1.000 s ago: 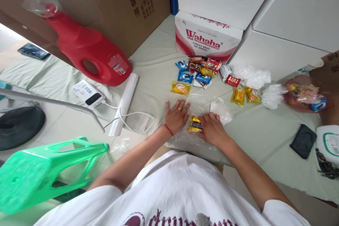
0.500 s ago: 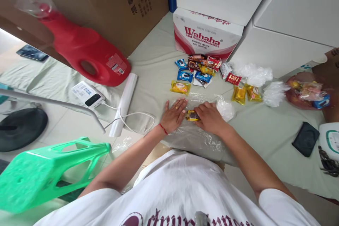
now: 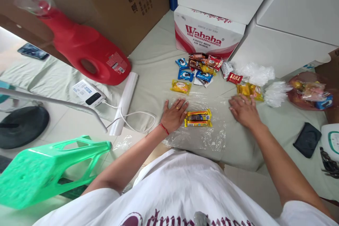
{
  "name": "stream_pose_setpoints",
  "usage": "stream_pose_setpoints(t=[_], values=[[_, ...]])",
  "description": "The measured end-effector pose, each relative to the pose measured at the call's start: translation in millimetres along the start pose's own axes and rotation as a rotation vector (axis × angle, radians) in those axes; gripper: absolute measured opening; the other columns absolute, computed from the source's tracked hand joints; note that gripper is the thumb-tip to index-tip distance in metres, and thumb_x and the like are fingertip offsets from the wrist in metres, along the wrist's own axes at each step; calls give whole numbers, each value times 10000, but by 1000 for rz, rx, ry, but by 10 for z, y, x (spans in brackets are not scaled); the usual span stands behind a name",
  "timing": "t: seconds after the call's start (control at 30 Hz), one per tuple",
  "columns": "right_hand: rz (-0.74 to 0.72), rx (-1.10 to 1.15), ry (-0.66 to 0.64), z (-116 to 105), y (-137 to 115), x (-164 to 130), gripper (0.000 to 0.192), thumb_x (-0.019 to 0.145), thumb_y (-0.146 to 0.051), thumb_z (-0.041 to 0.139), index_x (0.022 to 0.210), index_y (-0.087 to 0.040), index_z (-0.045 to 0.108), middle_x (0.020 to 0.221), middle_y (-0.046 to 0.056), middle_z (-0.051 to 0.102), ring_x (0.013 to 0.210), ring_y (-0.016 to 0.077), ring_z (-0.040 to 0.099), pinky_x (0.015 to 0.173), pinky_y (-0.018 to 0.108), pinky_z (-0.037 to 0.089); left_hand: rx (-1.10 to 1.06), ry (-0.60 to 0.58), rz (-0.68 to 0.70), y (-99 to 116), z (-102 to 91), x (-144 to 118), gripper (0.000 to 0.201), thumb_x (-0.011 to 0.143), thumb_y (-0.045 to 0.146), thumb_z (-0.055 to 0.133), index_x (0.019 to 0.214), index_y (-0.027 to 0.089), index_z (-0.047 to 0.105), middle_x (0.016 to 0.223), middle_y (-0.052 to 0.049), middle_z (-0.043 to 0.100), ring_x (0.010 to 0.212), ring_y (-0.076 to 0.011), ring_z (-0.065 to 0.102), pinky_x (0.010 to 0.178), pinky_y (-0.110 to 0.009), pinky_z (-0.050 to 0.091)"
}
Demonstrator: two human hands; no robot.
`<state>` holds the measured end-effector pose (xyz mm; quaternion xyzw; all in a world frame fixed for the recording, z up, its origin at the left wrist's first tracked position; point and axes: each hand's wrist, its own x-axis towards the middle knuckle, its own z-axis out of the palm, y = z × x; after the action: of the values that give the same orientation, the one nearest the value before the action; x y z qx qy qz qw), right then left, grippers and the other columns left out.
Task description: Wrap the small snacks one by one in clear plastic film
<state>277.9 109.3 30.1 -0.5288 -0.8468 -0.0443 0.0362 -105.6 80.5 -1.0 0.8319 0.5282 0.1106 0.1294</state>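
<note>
My left hand (image 3: 174, 116) lies flat with fingers extended on a clear plastic sheet (image 3: 182, 140), fingertips beside a small group of yellow-wrapped snack bars (image 3: 198, 118). A dark-centred bar lies in the middle of that group. Over to the right, my right hand (image 3: 244, 111) reaches forward, palm down, fingers somewhat apart. Its fingertips are at two yellow snack packets (image 3: 255, 92) and partly cover the nearer one; I cannot tell whether they press on it. Another yellow packet (image 3: 180, 87) rests beyond my left hand.
Several mixed snack packets (image 3: 202, 67) lie before a Wahaba-style white carton (image 3: 209, 33). Crumpled clear plastic (image 3: 277, 93) and a reddish bowl of snacks (image 3: 302, 93) are at right. A red jug (image 3: 90, 53), white roll (image 3: 124, 104), cabled device (image 3: 88, 93) and green stool (image 3: 29, 176) stand left.
My right hand has left the yellow bars and moved right to the yellow packets, uncovering the bars. The white crumpled plastic beside it no longer shows there. My left hand stays put.
</note>
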Motion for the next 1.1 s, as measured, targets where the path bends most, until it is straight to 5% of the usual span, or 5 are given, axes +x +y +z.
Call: stream_pose_setpoints(t=[0.17,0.3,0.5,0.83,1.1], values=[[-11,167,144,-291,-122,-18,462,1015,-490,534,1317,-163,656,1358,189,628,1321,352,510,1138,588,371,-84,110,-30,-108,-113,-27,497,1060,361,378,1531,255,497,1646,-114,438,1563,-305,339,1258,-659,167],[-369,476,-92,-370,-831,-475,369,990,-457,607,1233,-191,682,1158,138,692,1124,287,599,1008,489,511,-140,285,164,-220,-272,-376,452,989,404,551,1412,249,584,1543,-127,557,1545,-320,367,1262,-610,251],[-309,664,-42,-83,-1220,-985,187,1029,-262,551,1127,-208,702,1203,117,708,1174,258,615,1034,489,522,-190,-148,617,-443,-330,-969,580,881,551,698,1359,235,601,1561,-173,522,1540,-384,363,1262,-633,275],[-60,810,-190,-491,-726,-137,380,1086,-445,388,869,-210,594,851,57,649,769,175,621,711,303,506,-566,-278,83,-546,-584,-404,381,1042,472,416,1005,245,718,979,-56,787,911,-199,739,826,-295,568],[-162,531,-246,-357,-1074,-496,293,996,-398,583,1192,-192,657,1088,135,706,1014,292,630,876,429,533,-649,-273,-71,-509,-612,-321,401,1004,542,436,931,239,689,910,-35,770,833,-192,698,777,-278,516]])
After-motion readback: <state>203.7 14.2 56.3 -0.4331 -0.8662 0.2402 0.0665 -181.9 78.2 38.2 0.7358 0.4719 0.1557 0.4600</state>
